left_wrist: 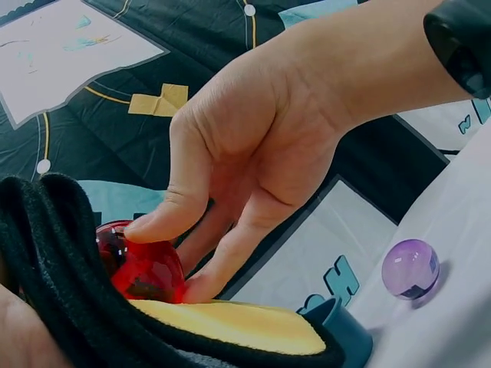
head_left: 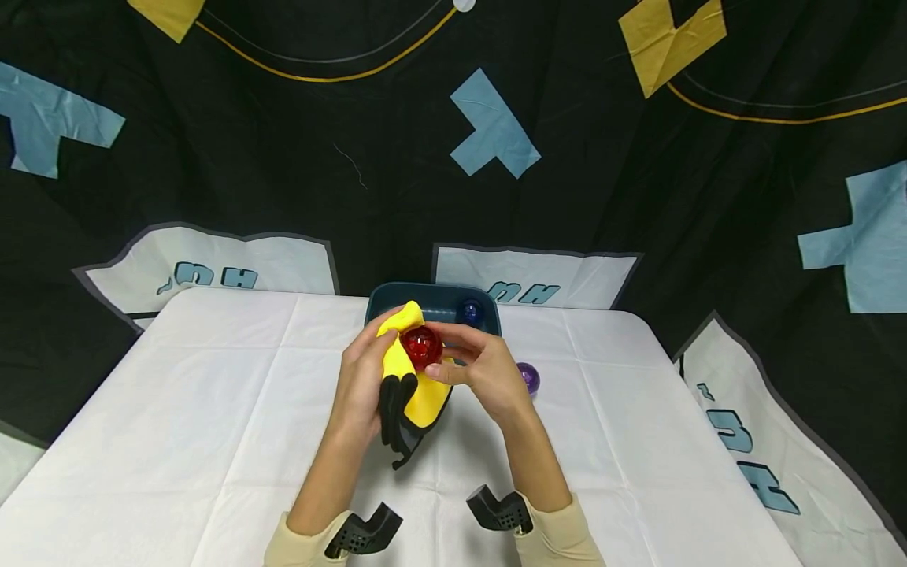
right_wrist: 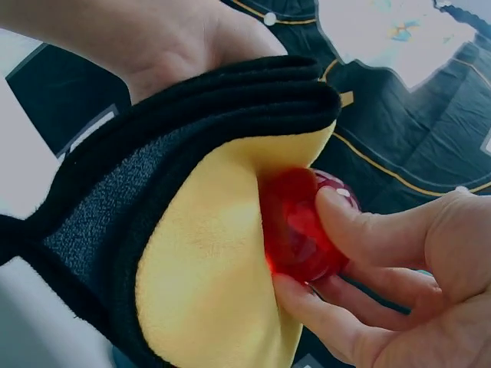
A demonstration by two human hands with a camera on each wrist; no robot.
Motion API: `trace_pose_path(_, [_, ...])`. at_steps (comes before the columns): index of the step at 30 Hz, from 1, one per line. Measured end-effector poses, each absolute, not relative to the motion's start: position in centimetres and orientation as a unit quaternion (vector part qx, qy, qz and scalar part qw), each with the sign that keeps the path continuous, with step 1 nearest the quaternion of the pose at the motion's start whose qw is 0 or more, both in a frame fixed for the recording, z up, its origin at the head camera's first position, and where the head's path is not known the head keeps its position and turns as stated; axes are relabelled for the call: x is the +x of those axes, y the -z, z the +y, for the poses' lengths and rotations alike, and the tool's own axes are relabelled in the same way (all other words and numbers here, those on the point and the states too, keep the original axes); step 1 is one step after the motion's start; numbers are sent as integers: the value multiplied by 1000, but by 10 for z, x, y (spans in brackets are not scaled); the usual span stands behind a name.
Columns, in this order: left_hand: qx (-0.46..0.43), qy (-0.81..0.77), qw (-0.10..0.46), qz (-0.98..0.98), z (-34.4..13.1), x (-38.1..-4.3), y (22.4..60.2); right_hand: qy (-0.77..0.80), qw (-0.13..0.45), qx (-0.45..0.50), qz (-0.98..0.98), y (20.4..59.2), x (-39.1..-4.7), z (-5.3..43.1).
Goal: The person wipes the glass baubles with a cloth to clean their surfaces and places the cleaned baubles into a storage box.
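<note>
A see-through red ball [head_left: 421, 347] is held over the table against a folded cloth [head_left: 427, 402], yellow on one face and dark grey on the other, with black edging. My left hand [head_left: 360, 386] grips the cloth's bunched folds from the left side; most of its fingers are hidden behind them. From the right, my right hand [head_left: 489, 370] pinches the ball between thumb and fingers, as the right wrist view shows. Yellow fabric touches the ball's near side. Beyond the hands stands a dark teal bin [head_left: 425, 293], with a blue ball [head_left: 471, 313] inside.
A purple ball [head_left: 527, 378] lies on the white-covered table [head_left: 212, 425], right of the bin and close to my right wrist. Behind the table hangs a black patterned sheet [head_left: 319, 157]. A small black camera [head_left: 499, 510] sits on each wrist.
</note>
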State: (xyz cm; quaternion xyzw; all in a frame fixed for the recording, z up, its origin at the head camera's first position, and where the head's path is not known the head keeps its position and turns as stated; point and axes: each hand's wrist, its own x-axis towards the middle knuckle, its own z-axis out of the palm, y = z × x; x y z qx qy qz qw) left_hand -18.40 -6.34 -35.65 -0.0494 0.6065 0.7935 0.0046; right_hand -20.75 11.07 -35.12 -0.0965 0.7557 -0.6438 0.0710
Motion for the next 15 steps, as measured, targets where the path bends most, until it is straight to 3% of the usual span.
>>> trace_pose_path(9, [-40,-794,6,606,-61,-183,354,658,101,-70,743,355,-212,114])
trace_pose_path(15, [-44,-794,6,606,-61,-183,355,658,47,-78,748,353,-209,111])
